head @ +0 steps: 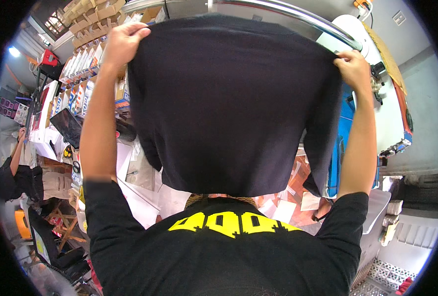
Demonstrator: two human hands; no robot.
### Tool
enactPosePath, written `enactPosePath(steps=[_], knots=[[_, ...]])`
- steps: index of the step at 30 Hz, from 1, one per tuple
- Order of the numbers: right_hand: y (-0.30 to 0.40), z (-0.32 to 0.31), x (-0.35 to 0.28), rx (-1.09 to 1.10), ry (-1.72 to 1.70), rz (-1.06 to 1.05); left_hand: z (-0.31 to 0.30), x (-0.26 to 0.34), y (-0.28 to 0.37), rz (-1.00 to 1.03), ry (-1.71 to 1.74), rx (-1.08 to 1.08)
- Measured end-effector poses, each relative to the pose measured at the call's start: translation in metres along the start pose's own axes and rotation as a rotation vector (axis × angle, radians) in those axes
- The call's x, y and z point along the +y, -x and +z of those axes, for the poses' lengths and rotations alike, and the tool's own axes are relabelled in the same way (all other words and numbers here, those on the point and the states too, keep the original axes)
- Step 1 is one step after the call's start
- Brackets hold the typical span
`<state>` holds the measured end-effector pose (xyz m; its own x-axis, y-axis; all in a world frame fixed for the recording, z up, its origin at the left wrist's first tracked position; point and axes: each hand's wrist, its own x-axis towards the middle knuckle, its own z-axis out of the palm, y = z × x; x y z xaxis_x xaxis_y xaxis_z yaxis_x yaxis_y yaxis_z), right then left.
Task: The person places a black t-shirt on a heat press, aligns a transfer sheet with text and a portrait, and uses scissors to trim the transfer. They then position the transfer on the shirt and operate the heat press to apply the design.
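A plain black T-shirt (222, 107) hangs spread out before me, held up by its two shoulders. My left hand (124, 42) pinches the shoulder at the upper left between thumb and fingers. At the upper right, my right hand (354, 70) grips the other shoulder. The neckline lies along the top, between my hands. Both sleeves droop at the sides, and the hem hangs free near my chest. The cloth hides much of what lies behind it.
Cardboard boxes (93, 22) and boxed rolls (82, 66) stack at left, with a dark tablet (66, 127) below. A chrome tube (296, 14) crosses behind the shirt. A white-and-blue machine (385, 122) stands right. Papers (283, 211) litter the floor. Another person (21, 181) works far left.
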<state>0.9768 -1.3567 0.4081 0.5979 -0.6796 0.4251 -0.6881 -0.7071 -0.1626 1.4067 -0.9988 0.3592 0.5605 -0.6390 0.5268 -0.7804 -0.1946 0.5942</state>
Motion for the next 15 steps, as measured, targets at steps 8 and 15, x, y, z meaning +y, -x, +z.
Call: enactPosePath(steps=[8,15], knots=[[-0.026,0.238,0.040,-0.339,-0.799,0.825,0.184,-0.099,0.007,-0.691,0.000,-0.074],[-0.031,0.359,0.063,-0.030,-0.514,0.723,0.254,-0.156,0.001,-0.732,0.562,0.099]])
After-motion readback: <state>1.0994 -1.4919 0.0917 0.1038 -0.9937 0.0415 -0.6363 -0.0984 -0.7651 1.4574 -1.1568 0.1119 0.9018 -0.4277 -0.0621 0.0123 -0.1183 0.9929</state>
